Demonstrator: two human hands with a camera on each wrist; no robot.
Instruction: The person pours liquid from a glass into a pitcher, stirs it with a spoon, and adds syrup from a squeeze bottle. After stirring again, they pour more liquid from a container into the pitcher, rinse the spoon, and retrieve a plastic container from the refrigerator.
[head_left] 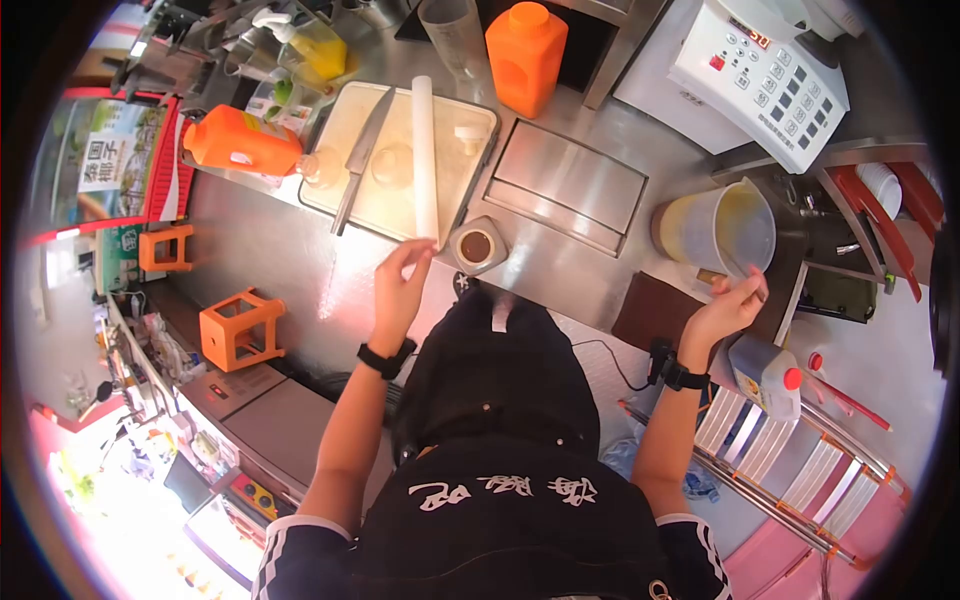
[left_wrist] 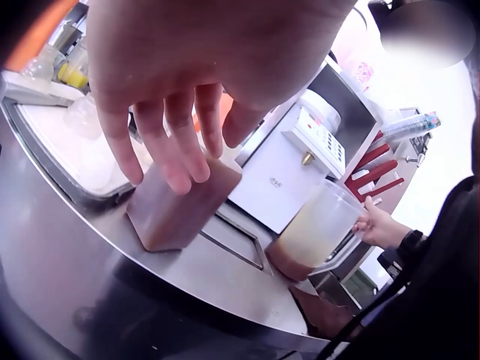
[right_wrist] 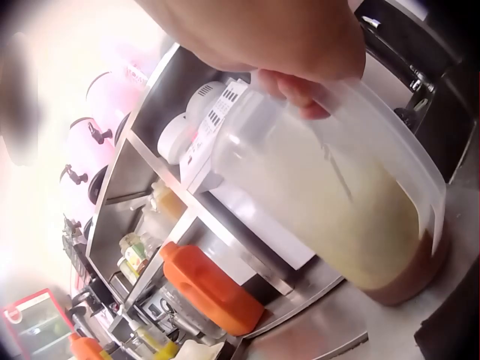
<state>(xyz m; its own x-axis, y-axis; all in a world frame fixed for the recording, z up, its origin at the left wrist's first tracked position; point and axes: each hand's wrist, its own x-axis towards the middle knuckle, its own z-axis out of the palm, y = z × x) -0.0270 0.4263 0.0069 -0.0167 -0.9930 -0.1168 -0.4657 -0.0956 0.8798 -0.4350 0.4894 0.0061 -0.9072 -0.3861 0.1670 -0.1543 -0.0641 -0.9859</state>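
Note:
My right hand (head_left: 725, 312) grips the handle of a large translucent plastic pitcher (head_left: 695, 225) at the right end of the steel counter. Brown liquid lies in the pitcher's bottom and a cloudy yellowish film coats its wall, as the right wrist view shows. The left hand (head_left: 398, 290) hangs in front of the counter with loosely bent fingers and nothing in them. Near its fingertips stands an uncapped square bottle (left_wrist: 169, 217) filled with brown liquid. In the left wrist view the fingers overlap this bottle.
Left of the bottle lies a white tray (head_left: 455, 110) bearing a knife (head_left: 362, 150) and a white rod (head_left: 424, 150). Orange jugs (head_left: 527, 60) stand behind and left of it. A keypad machine (head_left: 765, 85) is at back right. A brown mat (head_left: 645, 310) lies before the pitcher.

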